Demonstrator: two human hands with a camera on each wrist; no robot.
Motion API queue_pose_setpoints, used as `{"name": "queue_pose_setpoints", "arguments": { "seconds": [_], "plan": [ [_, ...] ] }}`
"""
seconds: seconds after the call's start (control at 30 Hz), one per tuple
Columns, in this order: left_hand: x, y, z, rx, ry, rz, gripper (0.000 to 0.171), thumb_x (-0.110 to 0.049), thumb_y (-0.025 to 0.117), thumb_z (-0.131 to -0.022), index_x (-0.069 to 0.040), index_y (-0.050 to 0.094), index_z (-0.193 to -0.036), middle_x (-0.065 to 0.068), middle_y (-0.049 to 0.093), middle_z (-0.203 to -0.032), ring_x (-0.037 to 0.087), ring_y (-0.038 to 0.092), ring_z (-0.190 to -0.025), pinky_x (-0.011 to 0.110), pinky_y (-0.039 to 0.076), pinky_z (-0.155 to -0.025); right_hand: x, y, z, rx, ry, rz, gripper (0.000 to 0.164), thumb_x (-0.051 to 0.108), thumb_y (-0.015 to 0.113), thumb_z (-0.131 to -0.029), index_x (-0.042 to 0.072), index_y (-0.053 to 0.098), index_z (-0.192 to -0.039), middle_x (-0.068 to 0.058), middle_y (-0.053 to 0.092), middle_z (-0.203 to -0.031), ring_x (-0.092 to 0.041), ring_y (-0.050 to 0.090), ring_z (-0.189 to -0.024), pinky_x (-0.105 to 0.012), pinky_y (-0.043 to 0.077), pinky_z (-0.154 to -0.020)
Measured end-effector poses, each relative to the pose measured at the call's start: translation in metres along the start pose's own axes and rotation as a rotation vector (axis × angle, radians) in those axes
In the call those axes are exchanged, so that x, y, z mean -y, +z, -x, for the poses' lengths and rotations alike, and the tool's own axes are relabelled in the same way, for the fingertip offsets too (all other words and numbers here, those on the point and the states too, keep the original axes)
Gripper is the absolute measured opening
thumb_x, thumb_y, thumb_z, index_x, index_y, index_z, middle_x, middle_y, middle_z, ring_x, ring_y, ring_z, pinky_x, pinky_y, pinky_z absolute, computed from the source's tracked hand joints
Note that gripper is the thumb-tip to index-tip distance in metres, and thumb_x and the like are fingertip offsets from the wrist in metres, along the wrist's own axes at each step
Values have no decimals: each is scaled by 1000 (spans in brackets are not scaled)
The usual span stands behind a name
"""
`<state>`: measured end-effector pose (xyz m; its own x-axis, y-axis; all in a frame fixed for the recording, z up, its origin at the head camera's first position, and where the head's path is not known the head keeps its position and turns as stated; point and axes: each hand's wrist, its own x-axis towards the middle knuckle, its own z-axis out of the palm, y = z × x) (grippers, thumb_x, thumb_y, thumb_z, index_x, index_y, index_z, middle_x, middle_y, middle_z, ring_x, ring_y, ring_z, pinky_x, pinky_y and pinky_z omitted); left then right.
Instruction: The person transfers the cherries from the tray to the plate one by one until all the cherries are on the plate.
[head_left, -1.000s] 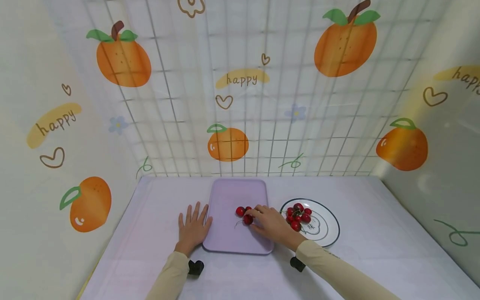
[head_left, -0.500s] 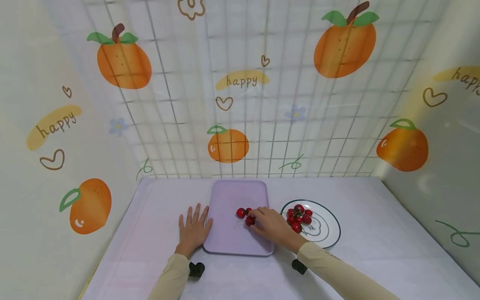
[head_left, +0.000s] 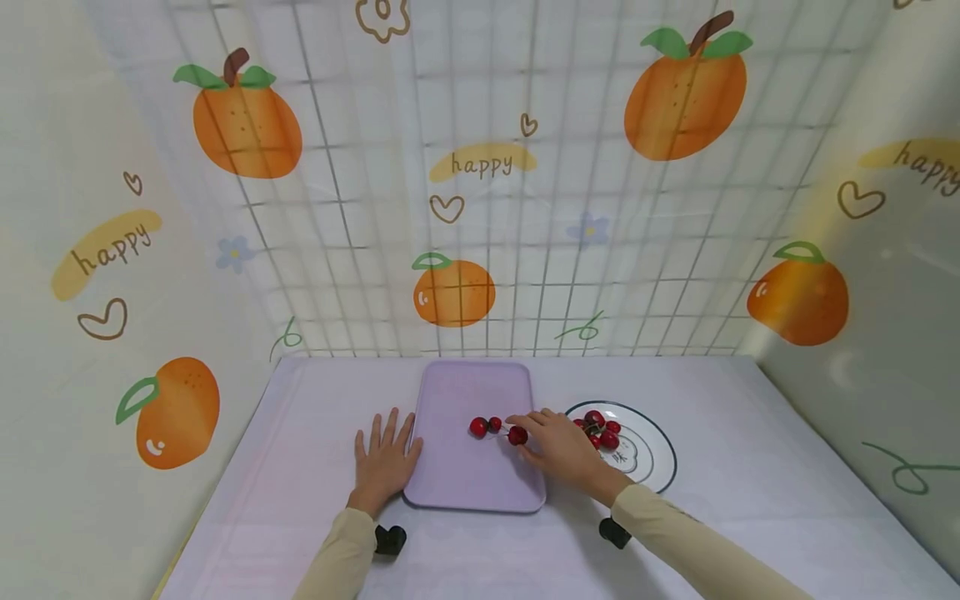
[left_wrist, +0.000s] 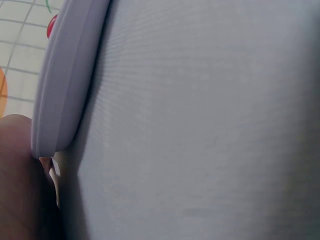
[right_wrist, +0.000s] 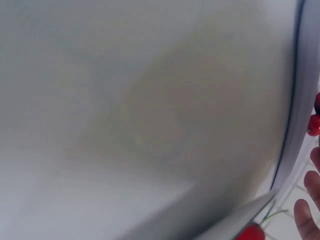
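My right hand point(head_left: 562, 446) reaches over the right side of the lilac tray point(head_left: 472, 479), and its thumb and fingers pinch a dark red cherry point(head_left: 517, 435). Left of that, a brighter cherry point(head_left: 478, 427) and a smaller cherry point(head_left: 495, 425) lie on the tray, with thin stems between them. The right wrist view catches fingertips point(right_wrist: 313, 186) below a cherry point(right_wrist: 313, 125) at its right edge. Fingers spread, my left hand point(head_left: 386, 468) rests flat on the table, its thumb at the tray's left edge. In the left wrist view the tray's side point(left_wrist: 65, 75) rises beside that hand.
A white plate point(head_left: 652, 467) with a dark rim holds several stemmed cherries point(head_left: 609, 439), partly hidden behind my right hand. Black wrist mounts point(head_left: 390, 540) sit at both cuffs. A white curtain point(head_left: 360, 292) printed with oranges closes off the back and sides of the table point(head_left: 315, 400).
My right hand has moved right across the tray with the pinched cherry, away from the other two. It covers more of the plate's cherries. The left hand stays in place.
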<state>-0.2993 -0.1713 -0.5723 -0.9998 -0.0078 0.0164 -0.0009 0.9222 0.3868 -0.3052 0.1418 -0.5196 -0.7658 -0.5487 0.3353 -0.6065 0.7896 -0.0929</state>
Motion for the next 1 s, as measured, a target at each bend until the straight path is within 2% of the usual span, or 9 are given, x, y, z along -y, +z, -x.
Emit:
{"name": "queue_pose_setpoints", "arguments": {
  "seconds": [0.1,0.33,0.47,0.6,0.8,1.0],
  "plan": [
    [-1,-2,2,-4,2,-1,59,-47,36,-108,-23,33,-162,8,20,-174,39,10,-163,68,2,-127,-5,0,4,-10,12,10,46,26,82,-87,20,68,-131,0,75,-112,-18,65,-97,-37,60,-81],
    [-1,0,2,-4,0,6,60,-48,35,-108,-24,32,-162,7,18,-175,38,8,-163,66,0,-128,-15,-6,10,-51,43,-3,40,23,81,-88,16,70,-126,-5,74,-114,-23,64,-101,-44,58,-86],
    [1,1,-2,7,-2,12,61,-49,35,-107,-25,30,-163,6,17,-175,38,5,-164,66,-1,-128,-21,-8,13,-80,55,8,39,23,81,-88,14,70,-124,-5,74,-114,-23,63,-100,-42,57,-84],
    [4,4,-5,21,-7,-1,62,-53,31,-107,-28,26,-164,4,12,-176,36,0,-164,64,-4,-129,-30,-9,19,-111,50,16,38,23,81,-88,13,71,-123,-4,73,-115,-22,64,-102,-42,55,-84],
    [8,10,-7,14,-5,-15,62,-54,30,-108,-29,26,-164,3,12,-176,36,1,-164,66,-2,-128,-40,-9,28,-139,42,32,34,19,78,-89,11,70,-121,-4,72,-112,-26,65,-105,-47,56,-89],
    [8,10,-6,8,-6,-16,62,-54,30,-108,-29,26,-164,3,12,-176,36,0,-164,66,-2,-128,-46,-7,34,-180,55,49,32,16,78,-87,11,72,-118,-5,72,-108,-28,64,-102,-48,54,-84]
  ]
}}
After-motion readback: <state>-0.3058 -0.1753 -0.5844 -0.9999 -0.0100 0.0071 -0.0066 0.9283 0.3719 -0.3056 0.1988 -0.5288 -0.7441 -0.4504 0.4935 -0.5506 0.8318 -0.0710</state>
